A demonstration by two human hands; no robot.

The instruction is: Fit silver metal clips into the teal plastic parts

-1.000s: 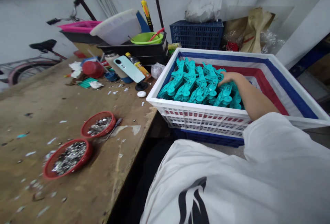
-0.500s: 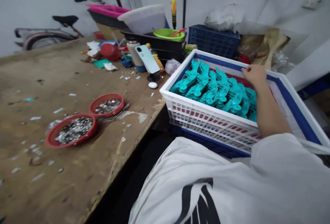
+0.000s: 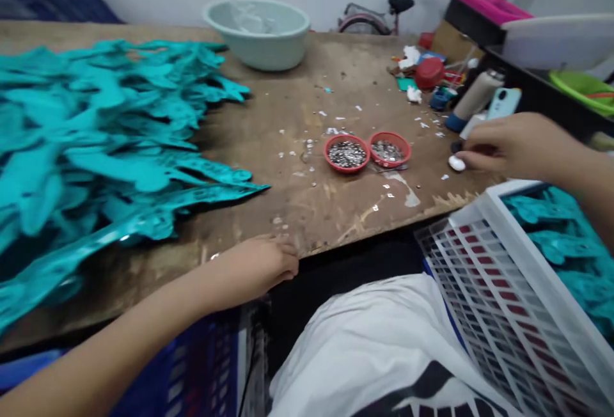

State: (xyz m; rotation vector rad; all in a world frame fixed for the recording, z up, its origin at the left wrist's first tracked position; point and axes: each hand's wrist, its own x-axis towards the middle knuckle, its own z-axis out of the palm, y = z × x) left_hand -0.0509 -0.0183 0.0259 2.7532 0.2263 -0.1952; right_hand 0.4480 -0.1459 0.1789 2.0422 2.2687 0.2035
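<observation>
My right hand (image 3: 513, 143) reaches over the table's right side, thumb and fingers apart. Its thumb tip is at a small white oval object (image 3: 456, 163); whether they touch is unclear. Just behind it, a pale phone (image 3: 504, 102) leans on a stand, its dark base partly hidden by the fingers. My left hand (image 3: 261, 268) rests at the table's front edge with fingers curled in and nothing visible in them. Beside it lies a large heap of flat teal clip-like plastic pieces (image 3: 110, 129). Two red bowls (image 3: 346, 167) of small shiny metal parts stand mid-table.
A white basket (image 3: 508, 263) holding teal pieces stands at right, against the table edge. A pale green basin (image 3: 259, 39) sits at the back. A flask (image 3: 480, 94), a red cup (image 3: 429, 73) and scraps crowd the right rear. Blue crate (image 3: 192, 359) below left.
The view has swung left, bringing the teal heap, basin and my left hand into sight. My right hand has left the white basket's far rim and moved to the white oval object by the phone.
</observation>
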